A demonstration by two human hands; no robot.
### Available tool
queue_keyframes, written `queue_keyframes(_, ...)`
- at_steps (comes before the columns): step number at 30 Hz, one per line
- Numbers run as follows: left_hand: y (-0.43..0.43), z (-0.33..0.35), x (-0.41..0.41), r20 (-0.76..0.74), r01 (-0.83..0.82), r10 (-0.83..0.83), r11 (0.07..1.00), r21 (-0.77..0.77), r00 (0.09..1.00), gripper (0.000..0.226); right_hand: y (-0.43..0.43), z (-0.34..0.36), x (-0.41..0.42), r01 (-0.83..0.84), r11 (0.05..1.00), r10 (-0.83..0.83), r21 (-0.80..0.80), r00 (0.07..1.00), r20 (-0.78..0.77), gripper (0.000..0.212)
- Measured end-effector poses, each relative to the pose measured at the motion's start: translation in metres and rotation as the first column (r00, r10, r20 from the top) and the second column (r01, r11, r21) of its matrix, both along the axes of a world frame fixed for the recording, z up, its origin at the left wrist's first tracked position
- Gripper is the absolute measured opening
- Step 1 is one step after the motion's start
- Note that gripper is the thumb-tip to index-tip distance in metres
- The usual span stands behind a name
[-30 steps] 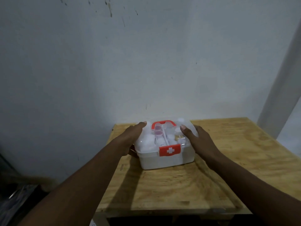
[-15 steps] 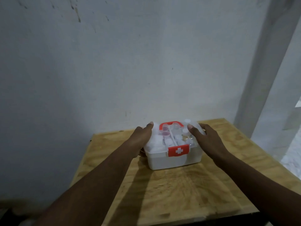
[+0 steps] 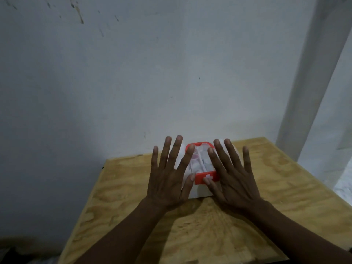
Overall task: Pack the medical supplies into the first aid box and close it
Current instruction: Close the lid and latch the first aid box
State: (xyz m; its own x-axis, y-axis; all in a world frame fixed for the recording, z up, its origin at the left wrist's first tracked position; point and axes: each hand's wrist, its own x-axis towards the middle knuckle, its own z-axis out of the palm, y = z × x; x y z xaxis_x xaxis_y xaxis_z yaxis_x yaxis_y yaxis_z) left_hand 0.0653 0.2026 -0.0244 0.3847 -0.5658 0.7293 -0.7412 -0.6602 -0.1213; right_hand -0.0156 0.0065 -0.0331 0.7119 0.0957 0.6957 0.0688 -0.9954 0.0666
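Two hands, left hand (image 3: 168, 184) and right hand (image 3: 235, 184), are spread flat with fingers splayed, empty, in front of the white plastic first aid box (image 3: 200, 168). Its red latch (image 3: 206, 177) bears a white cross; its clear lid is down. It sits at the pale plywood table's (image 3: 276, 197) far edge, near a grey-white wall (image 3: 133, 73).

White box (image 3: 200, 190), lid shut, red latch (image 3: 206, 177) with white cross in front, red handle (image 3: 199, 144) on clear lid; supplies (image 3: 198, 161) blurred inside; near bench's (image 3: 285, 187) far edge.
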Motion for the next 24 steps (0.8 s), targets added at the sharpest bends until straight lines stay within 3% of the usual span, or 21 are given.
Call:
queue_keyframes(3, 0.001, -0.013, 0.011, -0.041, -0.005, 0.006, 1.000, 0.029, 0.999, 0.071, -0.003, 0.003, 0.008, 0.005, 1.000, -0.006, -0.008, 0.999, -0.044, 0.076)
queue_keyframes(10, -0.014, -0.033, 0.031, -0.130, -0.026, 0.009, 0.991, -0.130, 0.991, 0.068, -0.010, 0.001, 0.037, 0.039, 0.999, -0.039, -0.003, 0.994, -0.107, 0.075)
queue_keyframes(24, -0.029, -0.032, 0.094, -0.177, -0.110, 0.094, 0.990, -0.085, 0.980, 0.071, -0.020, -0.007, 0.102, 0.092, 0.995, -0.086, 0.034, 0.985, -0.152, 0.074)
